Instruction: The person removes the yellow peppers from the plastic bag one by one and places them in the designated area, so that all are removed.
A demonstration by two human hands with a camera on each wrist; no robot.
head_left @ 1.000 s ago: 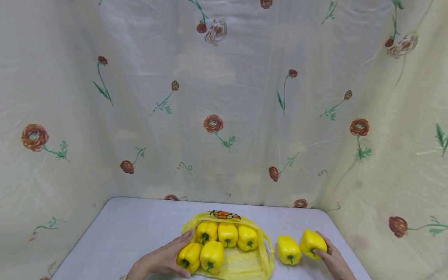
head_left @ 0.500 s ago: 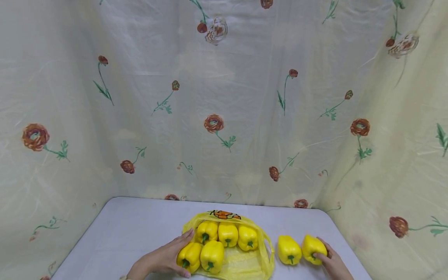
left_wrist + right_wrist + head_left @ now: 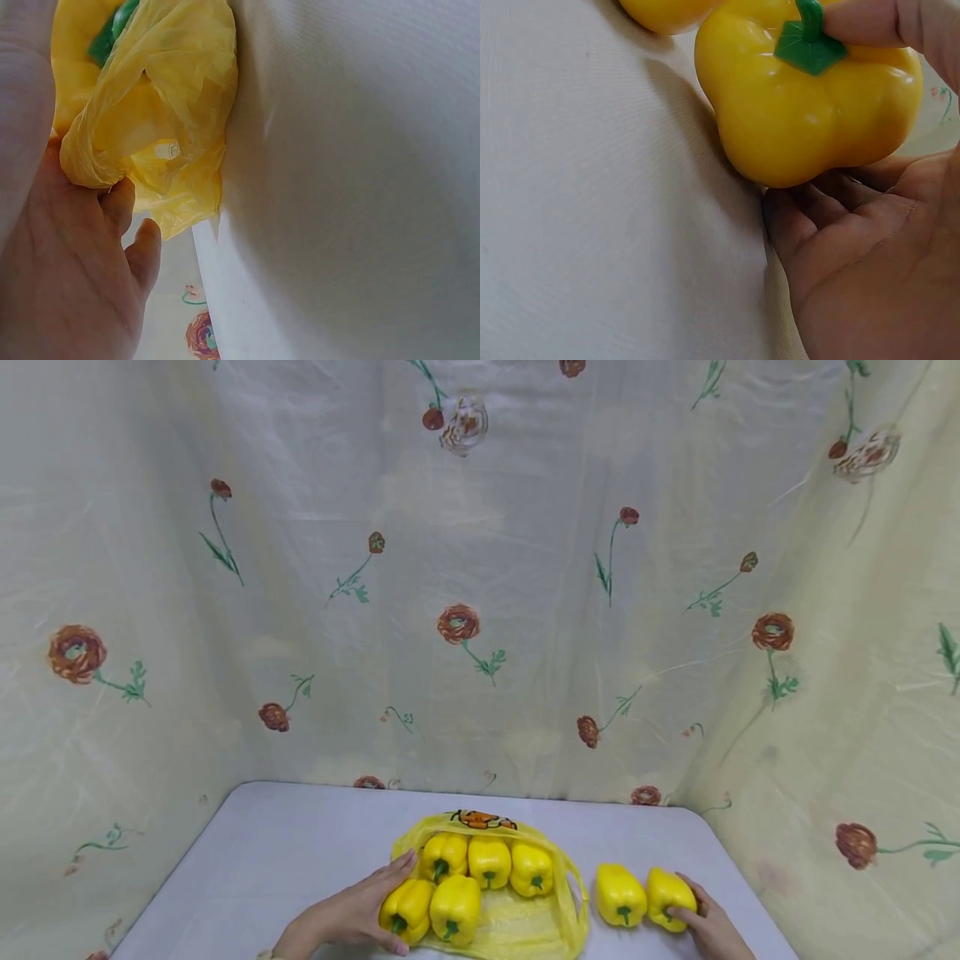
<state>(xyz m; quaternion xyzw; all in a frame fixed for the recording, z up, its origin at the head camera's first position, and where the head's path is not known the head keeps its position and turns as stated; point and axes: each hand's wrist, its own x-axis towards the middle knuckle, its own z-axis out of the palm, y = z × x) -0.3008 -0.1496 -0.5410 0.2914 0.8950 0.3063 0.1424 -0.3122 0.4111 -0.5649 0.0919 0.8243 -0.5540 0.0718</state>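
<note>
White table point(image 3: 300, 835), floral curtain point(image 3: 525, 710) behind. Right hand point(image 3: 714, 928) holds the outer pepper point(image 3: 670, 897) — thumb by the green stem point(image 3: 810, 21), other fingers curled round its right side. Pepper is left of that palm, stem end toward the person, long axis pointing away; on or barely above the table, can't tell which. Next pepper point(image 3: 621, 895) just beside on the left, contact unclear. Left of both, yellow bag point(image 3: 525, 927), mouth toward the person, five peppers point(image 3: 455, 910) inside. Left hand point(image 3: 351, 914) — thumb and fingers spread apart, touching bag's left edge, well apart from the outer pepper; right hand is nearer.
</note>
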